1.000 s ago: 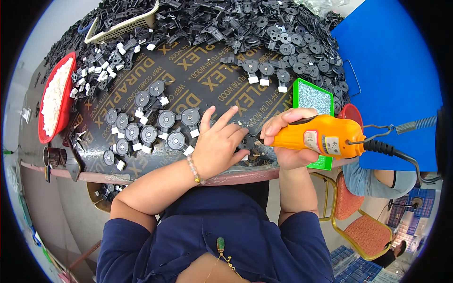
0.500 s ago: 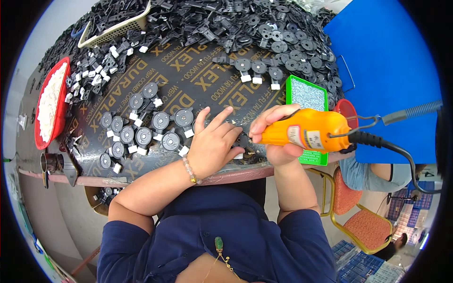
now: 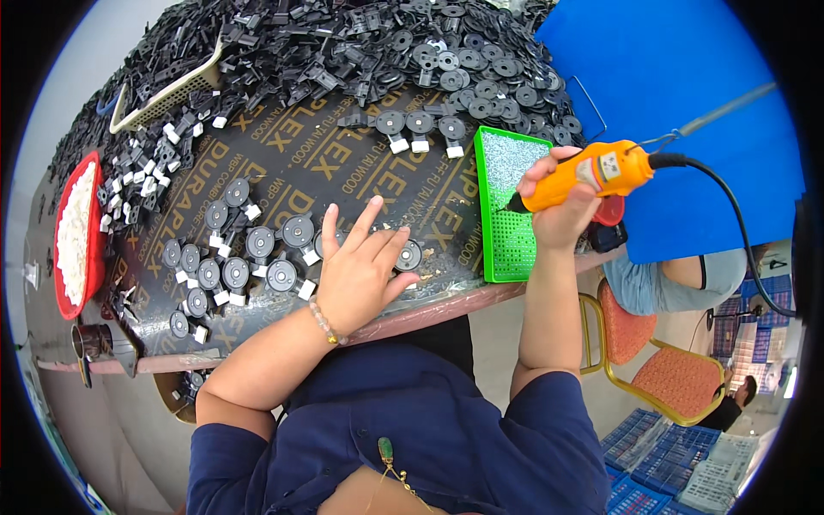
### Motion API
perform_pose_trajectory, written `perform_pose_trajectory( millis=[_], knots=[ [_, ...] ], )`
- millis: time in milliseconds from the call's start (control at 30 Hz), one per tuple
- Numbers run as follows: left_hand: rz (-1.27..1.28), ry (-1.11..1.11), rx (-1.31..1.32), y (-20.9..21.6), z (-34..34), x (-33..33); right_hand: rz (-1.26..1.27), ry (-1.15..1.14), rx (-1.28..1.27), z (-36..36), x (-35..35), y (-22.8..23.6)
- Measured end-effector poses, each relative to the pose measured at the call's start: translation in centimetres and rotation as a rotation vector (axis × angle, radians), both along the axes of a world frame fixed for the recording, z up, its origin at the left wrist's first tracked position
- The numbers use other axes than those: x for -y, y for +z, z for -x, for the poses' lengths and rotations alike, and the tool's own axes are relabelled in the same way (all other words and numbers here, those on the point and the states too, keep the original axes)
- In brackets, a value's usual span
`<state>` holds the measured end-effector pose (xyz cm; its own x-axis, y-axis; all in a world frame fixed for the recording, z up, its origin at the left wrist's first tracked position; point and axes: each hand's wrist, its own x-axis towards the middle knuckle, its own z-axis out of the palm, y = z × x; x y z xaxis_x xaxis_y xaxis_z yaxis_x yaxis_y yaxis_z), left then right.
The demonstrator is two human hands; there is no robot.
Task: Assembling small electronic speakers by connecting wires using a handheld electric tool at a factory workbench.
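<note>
My right hand is closed around an orange electric screwdriver, whose dark tip points left over a green tray. Small silvery screws cover the tray's far part, while the near part shows a grid of holes. My left hand lies palm down on the table with its fingers spread. Beside its thumb and index finger sits a black round part, partly covered by the hand. To the left stand several black discs with white blocks attached.
Loose black parts pile along the far side, around a cream basket. A red tray of white pieces stands at left. A black cable trails right from the screwdriver. Another person's arm and orange chairs are at right.
My right hand has lifted the screwdriver away from the part by my left hand and carried it right, over the green tray. My left hand stays by the part. The view has shifted slightly.
</note>
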<state>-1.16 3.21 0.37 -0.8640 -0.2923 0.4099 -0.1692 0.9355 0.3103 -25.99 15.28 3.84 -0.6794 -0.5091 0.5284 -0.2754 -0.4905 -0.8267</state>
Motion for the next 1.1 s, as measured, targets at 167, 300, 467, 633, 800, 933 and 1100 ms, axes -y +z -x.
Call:
perform_pose_trajectory(
  millis=[167,300,467,633,800,933,1100],
  knots=[
    [-0.006,0.028,-0.001,0.1,-0.2,0.2,0.002,0.015,-0.047,0.5,0.5,-1.0],
    [-0.013,0.049,0.014,0.0,-0.3,0.4,0.019,0.003,-0.033,0.6,0.6,-1.1],
    [-0.019,0.050,-0.003,0.1,-0.4,0.4,0.023,-0.050,-0.027,0.4,0.6,-1.2],
    [-0.022,0.043,-0.027,-0.1,-0.3,0.4,-0.002,-0.026,-0.024,0.4,0.5,-0.8],
    [-0.044,0.046,-0.007,-0.5,-0.4,0.8,0.050,-0.043,0.043,-0.6,-0.3,0.6],
    [-0.061,0.045,-0.006,-0.5,-0.2,0.7,0.204,0.137,-0.013,-4.3,-0.2,2.7],
    [-0.082,0.045,-0.008,-0.5,-0.3,0.8,0.170,0.457,0.186,-9.8,2.6,1.1]
  ],
)
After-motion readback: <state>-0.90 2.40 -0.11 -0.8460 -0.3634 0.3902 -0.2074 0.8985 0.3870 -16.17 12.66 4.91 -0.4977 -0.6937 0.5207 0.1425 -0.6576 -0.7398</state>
